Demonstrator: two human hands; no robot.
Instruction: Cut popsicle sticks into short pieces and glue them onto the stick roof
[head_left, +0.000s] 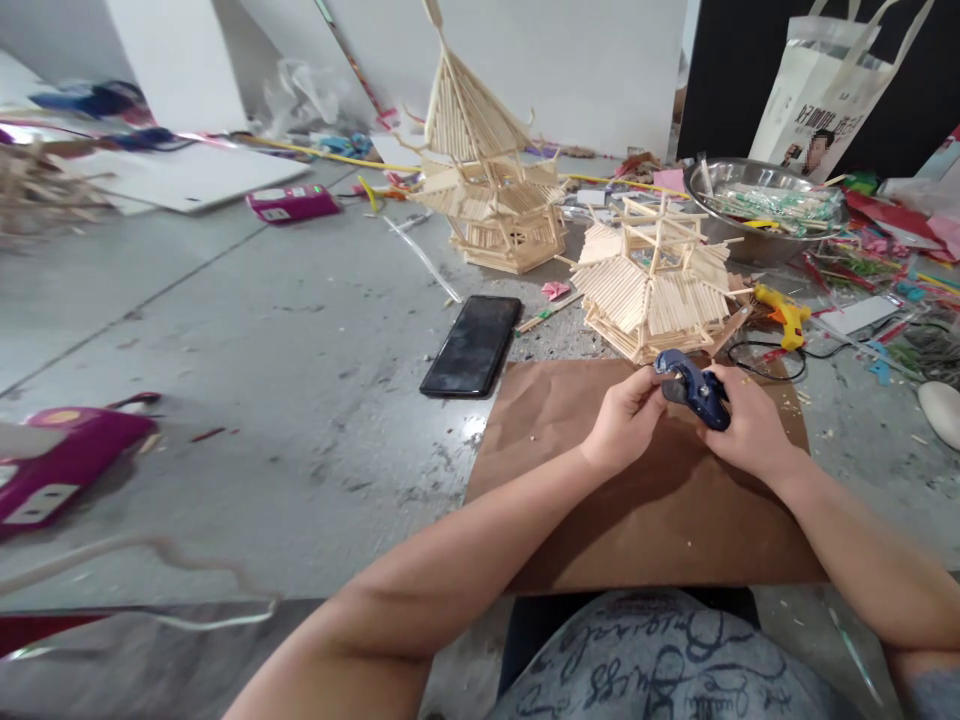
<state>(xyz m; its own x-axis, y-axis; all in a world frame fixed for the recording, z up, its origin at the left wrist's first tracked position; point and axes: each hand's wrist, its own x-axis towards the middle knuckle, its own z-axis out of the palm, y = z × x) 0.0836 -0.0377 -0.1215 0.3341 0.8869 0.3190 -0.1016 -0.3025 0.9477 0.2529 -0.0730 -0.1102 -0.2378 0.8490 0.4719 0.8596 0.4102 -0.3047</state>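
My right hand (750, 420) is wrapped round a dark blue hand cutter (701, 392), its curved jaw end turned to the left. My left hand (626, 415) is closed in a pinch at the cutter's jaws. What its fingers hold is too small and too hidden to name; a pale tip, perhaps of a stick, shows beside the jaw. Both hands are above a brown sheet of card (555, 480). Just beyond them stands a low model pavilion (652, 285) made of thin wooden sticks.
Behind is a taller stick pagoda (487, 190). A black phone (472, 345) lies left of the card. To the right are a yellow glue gun (785, 315), its cable and a metal bowl (739, 225) of wrapped sticks. Purple power strips (292, 203) lie to the left.
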